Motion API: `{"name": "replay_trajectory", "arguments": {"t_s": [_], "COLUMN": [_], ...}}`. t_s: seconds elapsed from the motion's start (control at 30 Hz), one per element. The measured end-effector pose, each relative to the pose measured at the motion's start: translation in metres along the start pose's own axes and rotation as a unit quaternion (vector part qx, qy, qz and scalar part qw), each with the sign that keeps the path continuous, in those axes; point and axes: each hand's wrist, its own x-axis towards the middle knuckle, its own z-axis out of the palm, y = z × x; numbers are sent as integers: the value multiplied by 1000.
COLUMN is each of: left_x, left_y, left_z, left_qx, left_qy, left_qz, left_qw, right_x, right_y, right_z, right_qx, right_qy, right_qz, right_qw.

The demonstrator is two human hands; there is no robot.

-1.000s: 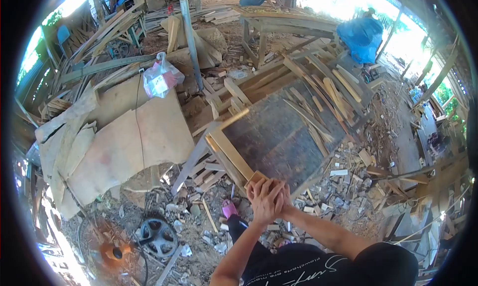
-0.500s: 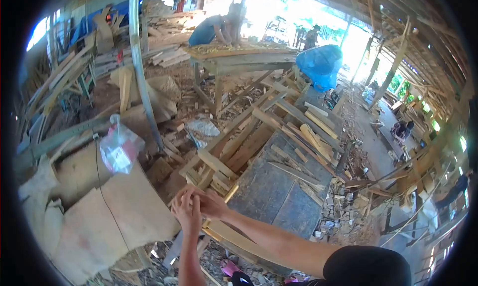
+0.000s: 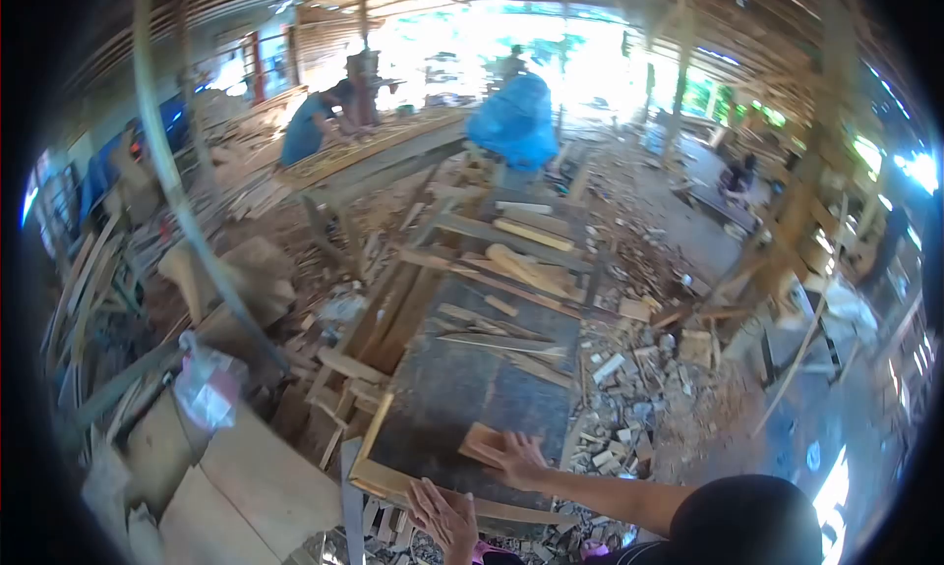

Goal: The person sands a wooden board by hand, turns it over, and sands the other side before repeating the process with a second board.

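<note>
My right hand [image 3: 519,462] is on the dark work table, its fingers over a small reddish-brown wooden block [image 3: 482,444] lying flat on the surface. My left hand [image 3: 444,518] is at the table's near edge with its fingers stretched out, holding nothing. Beneath that hand runs a pale wooden strip [image 3: 379,478] along the edge. The dark tabletop [image 3: 423,408] extends away from me, and thin pointed wood pieces [image 3: 501,344] lie across its middle.
A clear plastic bag [image 3: 208,383] hangs at left above brown sheets [image 3: 265,501]. Farther up are several planks [image 3: 531,233] and a blue plastic cover [image 3: 513,122]. Another person [image 3: 313,127] bends over a bench at the back. Wood scraps [image 3: 619,437] litter the ground at right.
My hands were together left of the table and have come apart. The right now rests on the block on the tabletop, the left at the near edge. The view has turned right.
</note>
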Motion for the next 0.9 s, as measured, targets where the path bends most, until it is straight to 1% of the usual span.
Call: {"name": "replay_trajectory", "arguments": {"t_s": [0.03,0.07,0.1,0.13,0.17,0.23,0.27,0.3,0.37,0.4,0.43,0.47,0.5,0.53,0.57,0.6,0.63,0.67,0.7,0.73,0.77,0.83,0.9], "left_x": [-1,0,4,7,9,17,26,35,54,62,73,80,84,95,103,101,100,106,108,100,90,64,26], "left_y": [9,16,20,14,10,15,7,-4,-31,-51,-65,-80,-96,-116,-130,-132,-130,-118,-106,-99,-89,-50,-18], "left_z": [0,-2,-4,3,3,-19,-22,-24,-27,-22,-23,-26,-31,-36,-41,-47,-56,-65,-70,-70,-68,-69,-48], "left_qx": [-2,38,78,87,87,79,80,81,116,93,95,121,151,36,-72,-206,-329,-259,-186,-163,-144,-165,-193], "left_qy": [-8,-1,9,-17,-18,-58,-86,-89,-110,-93,-102,-17,67,114,164,137,119,192,258,246,237,176,109], "left_qz": [18,6,-9,-35,-27,-62,-74,-70,-57,-58,-62,1,58,75,87,-73,-232,-176,-112,-115,-117,-103,-142], "left_qw": [1000,999,997,995,996,993,990,990,985,990,988,993,985,990,980,966,908,930,941,948,954,965,965], "right_x": [2,3,3,2,1,2,4,5,6,8,9,7,8,10,12,14,13,12,11,12,12,10,8], "right_y": [-2,-3,-3,-4,-5,-5,-6,-7,-7,-6,-5,-5,-8,-11,-13,-12,-10,-7,-5,-5,-5,-1,-1], "right_z": [0,-2,-6,-9,-12,-13,-12,-12,-15,-12,-8,-3,-5,-8,-11,-12,-7,-2,2,4,6,7,-4], "right_qx": [0,0,2,1,0,-1,-3,0,-23,-20,-18,-17,-55,-90,-69,-44,-25,-5,-12,-23,-14,0,10], "right_qy": [-16,-31,-25,-39,-53,-62,-77,-76,-109,-115,-96,-83,-85,-90,-88,-88,-69,-47,-41,-28,-41,13,17], "right_qz": [4,3,13,9,3,14,19,24,25,28,33,33,51,61,51,41,27,16,14,14,0,-4,-20], "right_qw": [1000,1000,1000,999,999,998,997,997,993,993,995,996,994,990,992,994,997,999,999,999,999,1000,1000]}}
